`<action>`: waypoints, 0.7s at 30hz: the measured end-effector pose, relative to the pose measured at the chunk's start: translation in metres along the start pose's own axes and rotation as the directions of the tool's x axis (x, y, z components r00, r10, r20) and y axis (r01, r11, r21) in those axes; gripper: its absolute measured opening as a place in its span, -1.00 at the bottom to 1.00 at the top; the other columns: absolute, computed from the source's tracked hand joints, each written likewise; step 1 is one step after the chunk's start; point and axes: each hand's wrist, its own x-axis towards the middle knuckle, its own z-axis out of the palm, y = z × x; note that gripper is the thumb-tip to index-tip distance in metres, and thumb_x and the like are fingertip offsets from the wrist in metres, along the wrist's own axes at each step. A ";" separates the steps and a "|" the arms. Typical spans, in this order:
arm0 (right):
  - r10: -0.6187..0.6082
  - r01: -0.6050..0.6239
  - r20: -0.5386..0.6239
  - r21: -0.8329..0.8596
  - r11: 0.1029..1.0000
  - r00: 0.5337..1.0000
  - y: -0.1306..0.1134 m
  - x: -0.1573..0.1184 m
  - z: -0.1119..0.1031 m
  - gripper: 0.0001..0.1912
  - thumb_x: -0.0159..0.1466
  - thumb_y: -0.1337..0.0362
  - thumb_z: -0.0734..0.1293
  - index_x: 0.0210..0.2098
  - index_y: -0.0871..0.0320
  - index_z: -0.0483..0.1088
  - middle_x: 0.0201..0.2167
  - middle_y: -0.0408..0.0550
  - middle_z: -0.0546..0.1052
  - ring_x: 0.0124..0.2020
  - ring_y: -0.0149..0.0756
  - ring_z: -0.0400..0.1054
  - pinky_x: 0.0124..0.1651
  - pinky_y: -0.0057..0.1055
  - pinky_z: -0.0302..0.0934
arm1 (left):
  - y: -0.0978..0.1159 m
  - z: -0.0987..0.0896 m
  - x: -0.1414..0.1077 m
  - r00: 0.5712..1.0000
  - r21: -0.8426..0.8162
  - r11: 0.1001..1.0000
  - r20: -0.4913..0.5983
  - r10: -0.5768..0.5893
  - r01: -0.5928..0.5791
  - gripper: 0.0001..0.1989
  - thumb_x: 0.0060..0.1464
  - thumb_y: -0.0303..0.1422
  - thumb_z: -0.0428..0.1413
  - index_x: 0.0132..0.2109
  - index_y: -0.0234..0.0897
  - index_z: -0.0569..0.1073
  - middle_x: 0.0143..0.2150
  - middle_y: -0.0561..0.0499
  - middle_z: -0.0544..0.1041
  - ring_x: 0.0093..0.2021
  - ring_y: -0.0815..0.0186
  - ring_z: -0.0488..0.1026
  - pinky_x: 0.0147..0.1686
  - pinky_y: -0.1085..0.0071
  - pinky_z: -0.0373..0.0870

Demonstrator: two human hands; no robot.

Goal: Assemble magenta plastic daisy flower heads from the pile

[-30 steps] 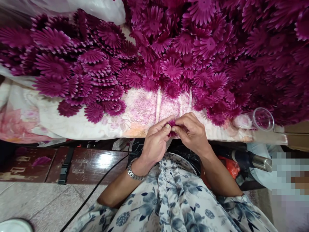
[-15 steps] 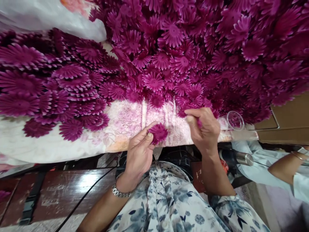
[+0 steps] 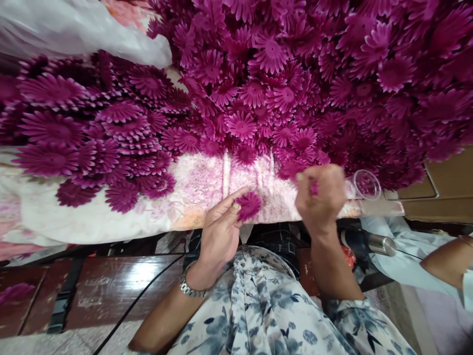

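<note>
My left hand (image 3: 220,234) pinches one magenta artificial flower head (image 3: 249,206) between thumb and fingers, above the cloth near the table's front edge. The flower head's petals spread toward the right. To its right, my right hand (image 3: 320,197) is raised and closed, slightly smeared by motion. A small magenta piece (image 3: 314,187) shows among its curled fingers; its exact shape is hidden. Just beyond both hands lies a large heap of magenta flower heads (image 3: 271,53). Stacked magenta flower heads (image 3: 120,128) lie on the left side of the table.
A patterned cloth (image 3: 199,180) covers the table. White plastic sheeting (image 3: 92,34) lies at the back left. Right of my right hand are a clear plastic cup (image 3: 367,185) and a cardboard box (image 3: 451,182). A flask (image 3: 380,244) and another person's arm (image 3: 447,259) are at the lower right.
The whole view has shifted slightly to the right. My left hand still holds the flower head, now turned more face-up. My right hand has turned, its fingers curled more tightly.
</note>
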 end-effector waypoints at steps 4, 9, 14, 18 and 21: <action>0.118 -0.131 -0.060 -0.333 0.934 0.991 0.038 0.018 -0.008 -0.88 0.25 0.25 0.27 -0.28 0.16 0.39 -0.34 0.07 0.42 -0.26 -0.15 0.26 -0.16 -0.16 0.15 | 0.002 0.000 0.000 0.999 -0.042 0.999 0.019 -0.032 0.033 -0.71 -0.12 -0.39 0.25 -0.17 -0.33 0.58 -0.28 -0.09 0.62 -0.31 0.27 0.54 -0.22 0.32 0.48; 0.112 -0.114 0.131 0.007 0.993 0.985 0.009 0.008 -0.005 -0.86 0.25 0.31 0.28 -0.20 0.14 0.41 -0.29 0.04 0.46 -0.21 -0.22 0.32 -0.17 -0.26 0.25 | 0.001 0.001 0.003 0.993 -0.085 0.995 0.105 -0.047 0.056 -0.74 -0.03 -0.38 0.18 -0.14 -0.32 0.56 -0.23 -0.10 0.61 -0.26 0.25 0.53 -0.21 0.31 0.49; -0.095 -0.131 0.424 0.473 0.871 0.901 -0.038 -0.016 0.009 -0.92 0.22 0.27 0.33 -0.33 0.13 0.34 -0.44 -0.11 0.45 -0.38 -0.36 0.31 -0.29 -0.38 0.25 | -0.001 0.003 0.003 0.994 -0.112 0.992 0.104 -0.040 0.052 -0.72 -0.01 -0.42 0.17 -0.10 -0.29 0.55 -0.27 -0.03 0.59 -0.36 0.42 0.48 -0.32 0.52 0.42; -0.052 -0.179 0.421 0.491 0.852 0.906 -0.043 -0.024 0.021 -0.89 0.23 0.31 0.31 -0.40 0.12 0.26 -0.51 -0.17 0.35 -0.46 -0.40 0.24 -0.38 -0.42 0.18 | -0.003 0.003 0.000 0.991 -0.088 0.995 0.133 -0.035 0.047 -0.75 -0.02 -0.41 0.18 -0.14 -0.32 0.57 -0.24 -0.06 0.59 -0.31 0.40 0.48 -0.30 0.51 0.41; -0.033 -0.173 0.391 0.481 0.860 0.920 -0.041 -0.027 0.024 -0.90 0.24 0.38 0.27 -0.40 0.12 0.25 -0.52 -0.16 0.34 -0.45 -0.39 0.23 -0.38 -0.43 0.18 | -0.005 0.002 -0.001 0.988 -0.074 0.997 0.154 -0.022 0.033 -0.73 -0.02 -0.41 0.20 -0.11 -0.29 0.57 -0.18 -0.07 0.60 -0.22 0.36 0.49 -0.17 0.47 0.39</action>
